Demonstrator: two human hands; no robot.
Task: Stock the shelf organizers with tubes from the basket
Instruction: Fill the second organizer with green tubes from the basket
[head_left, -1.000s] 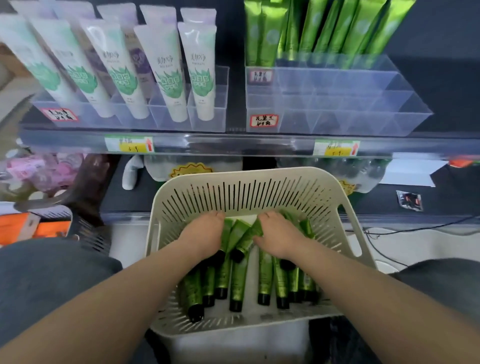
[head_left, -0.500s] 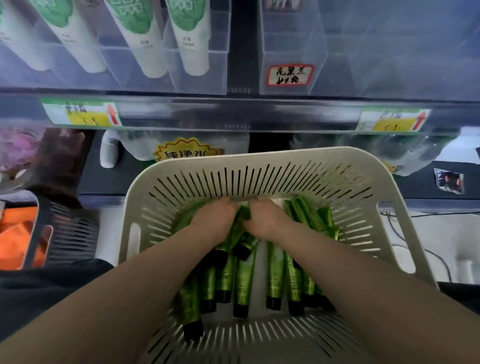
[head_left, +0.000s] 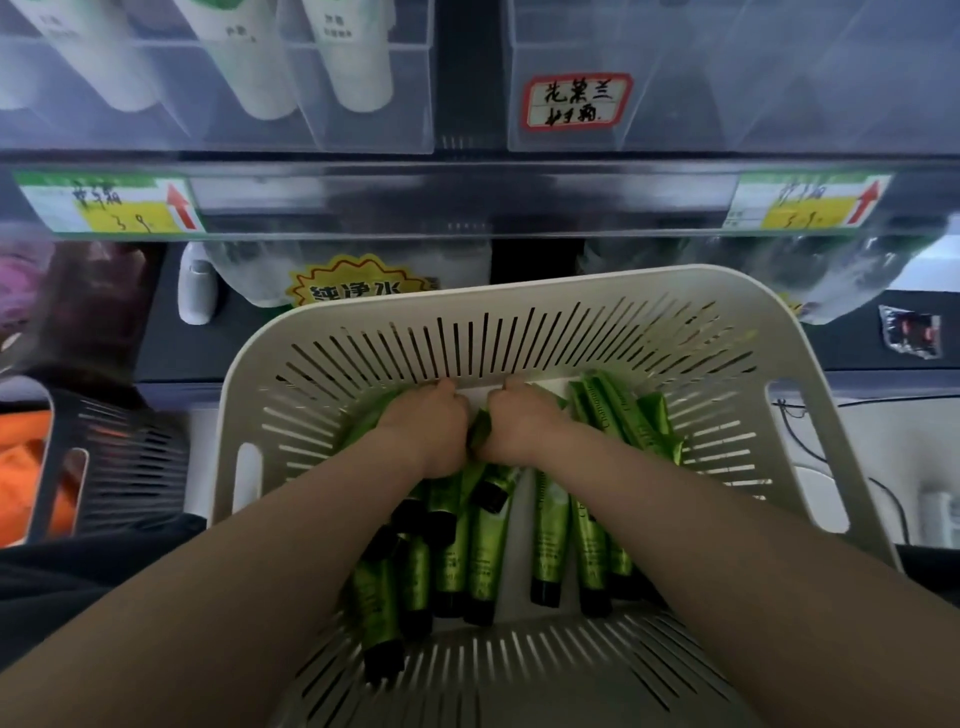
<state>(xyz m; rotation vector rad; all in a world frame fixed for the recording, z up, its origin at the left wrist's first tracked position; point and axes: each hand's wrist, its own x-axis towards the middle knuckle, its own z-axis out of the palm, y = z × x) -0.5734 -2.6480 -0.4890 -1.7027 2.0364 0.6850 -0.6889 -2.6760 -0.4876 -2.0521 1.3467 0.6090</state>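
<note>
A cream slotted basket (head_left: 519, 301) sits in front of me, holding several green tubes (head_left: 550, 535) with black caps. Both my hands are down inside it at the far end. My left hand (head_left: 428, 423) is curled round the crimped ends of green tubes on the left side. My right hand (head_left: 524, 423) is curled round tube ends beside it, the two hands nearly touching. The fingertips are hidden under the hands. Clear shelf organizers (head_left: 727, 93) stand above on the shelf; the right one shows no tubes in view.
The left organizer (head_left: 363, 114) holds white tubes (head_left: 348, 57). A shelf rail carries yellow price tags (head_left: 109, 205). Below it lie water bottles with a yellow sticker (head_left: 358, 288). A dark basket (head_left: 119, 457) with orange contents stands at left; cables run at right.
The view has moved closer and lower toward the basket. Both hands slid further toward the basket's far wall and drew together, closing over the tube ends.
</note>
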